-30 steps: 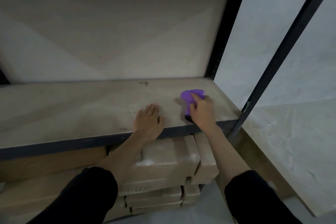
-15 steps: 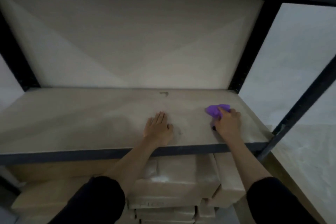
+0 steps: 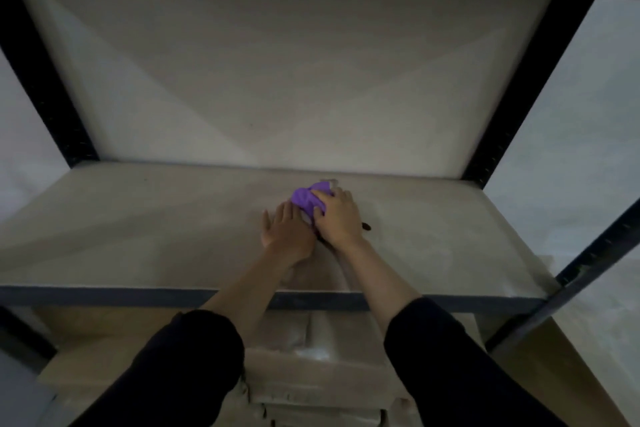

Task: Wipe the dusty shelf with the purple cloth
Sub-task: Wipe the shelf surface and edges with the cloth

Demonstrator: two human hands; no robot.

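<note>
Purple cloth (image 3: 307, 199), one bunched piece, lies mid-shelf toward the back of one pale, dusty shelf (image 3: 138, 229). Two hands meet there: the right hand (image 3: 337, 218) grips the cloth, while the left hand (image 3: 287, 230) rests flat, fingers extended, just beside it. Several wrapped tan blocks (image 3: 311, 357) are stacked below.

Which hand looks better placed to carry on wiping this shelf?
The right hand: it already presses the purple cloth onto the shelf. The left hand lies flat beside it, apparently only bracing, so it would first have to take the cloth.
</note>
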